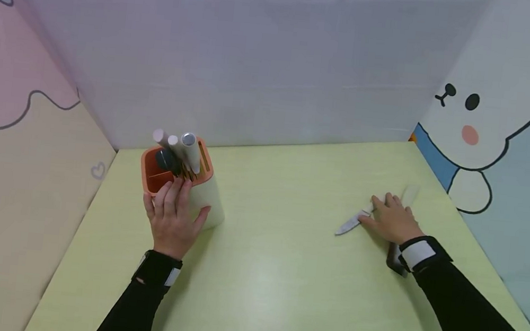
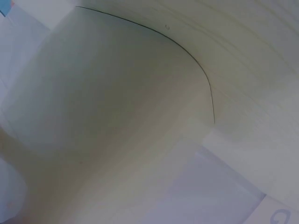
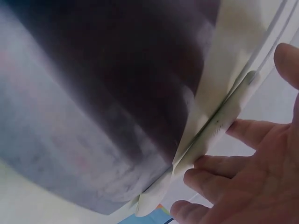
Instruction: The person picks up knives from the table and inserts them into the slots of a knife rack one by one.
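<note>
Left grip (image 1: pixel 172 226) — fingers spread, touching knife block (image 1: pixel 212 205) | right grip (image 1: pixel 391 223) — fingers extended, touching pale handle (image 3: pixel 217 126)

The things are carried by a pale yellow, smooth-surfaced desk (image 1: pixel 278 230), whose far left and far right corners are both seen; its near edge is cut off. A soft glare is spread over the near middle. By the far left corner, close to the far edge, a white holder (image 1: pixel 212 203) with an orange top is stood upright. Nearer the right edge, a small knife (image 1: pixel 348 225) is laid with its tip pointed toward the left edge, its handle partly covered by the right hand (image 1: pixel 390 221). Beyond that hand, a pale handle (image 1: pixel 409 194) is shown; nearer, a dark blade (image 1: pixel 394 260) is partly hidden.
</note>
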Demonstrator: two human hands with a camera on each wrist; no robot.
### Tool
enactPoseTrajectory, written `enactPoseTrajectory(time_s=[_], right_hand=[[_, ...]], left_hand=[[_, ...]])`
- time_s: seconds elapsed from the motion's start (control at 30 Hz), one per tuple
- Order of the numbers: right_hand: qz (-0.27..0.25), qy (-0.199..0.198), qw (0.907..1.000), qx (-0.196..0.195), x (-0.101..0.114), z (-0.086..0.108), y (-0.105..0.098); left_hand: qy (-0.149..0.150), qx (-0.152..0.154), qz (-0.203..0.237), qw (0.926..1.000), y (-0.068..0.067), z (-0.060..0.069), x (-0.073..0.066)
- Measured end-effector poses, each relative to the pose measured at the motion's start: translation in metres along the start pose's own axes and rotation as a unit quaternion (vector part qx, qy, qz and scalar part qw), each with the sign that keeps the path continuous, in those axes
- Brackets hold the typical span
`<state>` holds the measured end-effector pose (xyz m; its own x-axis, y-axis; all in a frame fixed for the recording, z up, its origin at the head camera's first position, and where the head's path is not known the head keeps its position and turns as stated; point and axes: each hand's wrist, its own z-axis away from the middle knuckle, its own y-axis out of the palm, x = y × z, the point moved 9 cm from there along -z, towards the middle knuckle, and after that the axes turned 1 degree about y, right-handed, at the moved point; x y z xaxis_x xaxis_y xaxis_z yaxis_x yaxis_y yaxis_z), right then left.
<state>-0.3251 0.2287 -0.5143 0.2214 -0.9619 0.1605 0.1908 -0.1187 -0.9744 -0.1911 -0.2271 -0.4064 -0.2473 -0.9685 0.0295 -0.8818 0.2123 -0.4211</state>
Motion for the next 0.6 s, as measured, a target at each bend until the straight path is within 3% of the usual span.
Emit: enactPoseTrajectory(time_s=[0.2, 0.37, 0.6], right_hand=[[-0.011, 0.006, 0.9998, -0.017, 0.006, -0.006, 0.0], [-0.015, -0.015, 0.9993, -0.031, 0.014, -0.011, 0.005], [-0.003, -0.04, 0.999, -0.019, 0.045, -0.014, 0.014]], left_hand=[[-0.005, 0.002, 0.0, 1.0, -0.001, 0.0, 0.0], [-0.007, 0.002, 0.003, 1.0, -0.002, 0.001, 0.0], [-0.005, 0.008, 0.002, 0.9999, -0.001, -0.001, 0.0]])
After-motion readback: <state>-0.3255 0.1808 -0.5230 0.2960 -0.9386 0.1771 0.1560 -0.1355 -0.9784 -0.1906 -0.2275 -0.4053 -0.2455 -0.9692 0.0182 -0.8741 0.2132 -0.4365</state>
